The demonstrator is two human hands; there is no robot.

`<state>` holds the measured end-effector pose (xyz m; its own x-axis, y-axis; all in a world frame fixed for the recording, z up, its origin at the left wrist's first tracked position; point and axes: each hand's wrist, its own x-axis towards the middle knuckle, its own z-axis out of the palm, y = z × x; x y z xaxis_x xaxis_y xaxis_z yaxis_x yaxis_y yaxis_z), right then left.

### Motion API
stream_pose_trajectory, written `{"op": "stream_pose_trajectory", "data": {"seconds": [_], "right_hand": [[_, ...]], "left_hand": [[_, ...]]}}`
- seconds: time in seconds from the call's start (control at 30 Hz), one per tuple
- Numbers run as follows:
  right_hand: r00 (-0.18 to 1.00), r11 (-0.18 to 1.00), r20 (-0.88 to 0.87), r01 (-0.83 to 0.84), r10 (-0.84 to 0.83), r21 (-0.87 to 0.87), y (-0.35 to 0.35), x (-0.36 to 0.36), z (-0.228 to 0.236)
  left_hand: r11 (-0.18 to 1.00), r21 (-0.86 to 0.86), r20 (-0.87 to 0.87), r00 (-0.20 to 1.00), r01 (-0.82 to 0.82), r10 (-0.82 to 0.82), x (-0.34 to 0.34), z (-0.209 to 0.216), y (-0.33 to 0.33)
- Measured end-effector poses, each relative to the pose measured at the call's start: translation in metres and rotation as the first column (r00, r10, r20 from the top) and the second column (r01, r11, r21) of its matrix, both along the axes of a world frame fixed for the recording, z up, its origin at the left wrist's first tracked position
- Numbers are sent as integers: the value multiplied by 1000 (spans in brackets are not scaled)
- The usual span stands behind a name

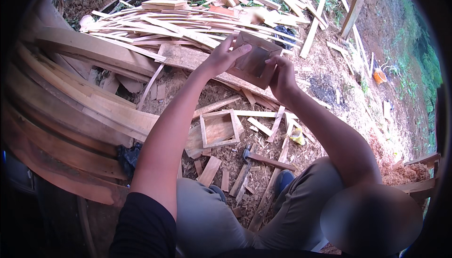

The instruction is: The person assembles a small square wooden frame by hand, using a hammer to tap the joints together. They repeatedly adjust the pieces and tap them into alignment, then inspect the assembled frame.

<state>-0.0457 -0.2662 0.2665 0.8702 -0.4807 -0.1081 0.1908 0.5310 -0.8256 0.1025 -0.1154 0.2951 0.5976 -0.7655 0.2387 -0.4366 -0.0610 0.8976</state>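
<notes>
Raised in front of me is a small wooden box (254, 63) with a broad rim and a shaded brown inside. My left hand (225, 55) grips its left side, the thumb lying over the rim. On the opposite side my right hand (284, 80) is closed around the edge, with some fingers hidden behind the box. Below it, on the ground between my forearms, lies a pale rectangular wooden frame (202, 131), partly over a flat board (192, 144). A hammer (270, 160) with a wooden handle rests near my feet, its head toward the frame.
Long thin wood strips (155, 25) are heaped ahead. Thick curved planks (84, 112) are stacked at my left. Offcuts (210, 170) and shavings cover the ground around my shoes. A yellow wrapper (297, 136) lies right of the frame; an orange container (379, 76) stands farther right.
</notes>
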Motion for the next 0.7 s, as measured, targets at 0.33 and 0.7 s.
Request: {"op": "stream_pose_trajectory", "data": {"seconds": [0.33, 0.7], "right_hand": [[971, 972, -48, -233, 234, 13, 6, -6, 8], [991, 997, -109, -80, 82, 20, 16, -10, 19]], "left_hand": [[981, 186, 34, 998, 51, -58, 3, -3, 5], [965, 246, 74, 991, 92, -114, 4, -5, 4]]}}
